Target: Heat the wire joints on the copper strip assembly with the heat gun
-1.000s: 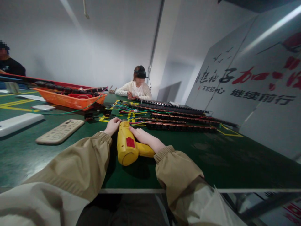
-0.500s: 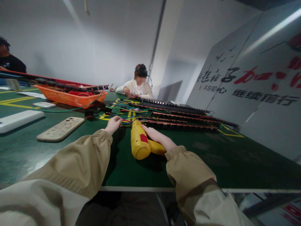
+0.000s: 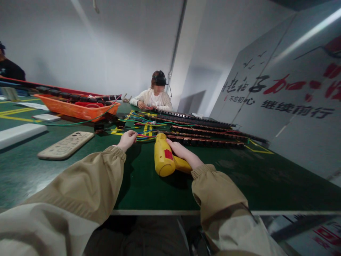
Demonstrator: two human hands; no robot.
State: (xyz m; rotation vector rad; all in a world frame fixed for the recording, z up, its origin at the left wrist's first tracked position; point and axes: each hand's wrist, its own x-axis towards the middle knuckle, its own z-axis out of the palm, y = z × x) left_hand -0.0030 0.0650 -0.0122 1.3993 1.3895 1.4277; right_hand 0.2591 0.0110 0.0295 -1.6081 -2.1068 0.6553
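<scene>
My right hand is wrapped round the handle of a yellow heat gun with a red label, its nozzle pointing away from me toward the wires. With my left hand I pinch the ends of several thin coloured wires, left of the nozzle. These wires run right to a long dark strip with copper-coloured edges lying on the green table. More such strips lie parallel behind it. The heat gun's body hides part of the wires, and my left fingertips are small in view.
An orange basket of dark parts stands at the left, with a green wire trailing from it. A phone in a beige case and a white box-like object lie nearer. Across the table sits a person; another is at far left.
The heat gun in my right hand has shifted a little to the right along the wires. My left hand stays at nearly the same place, still pinching the wires.
</scene>
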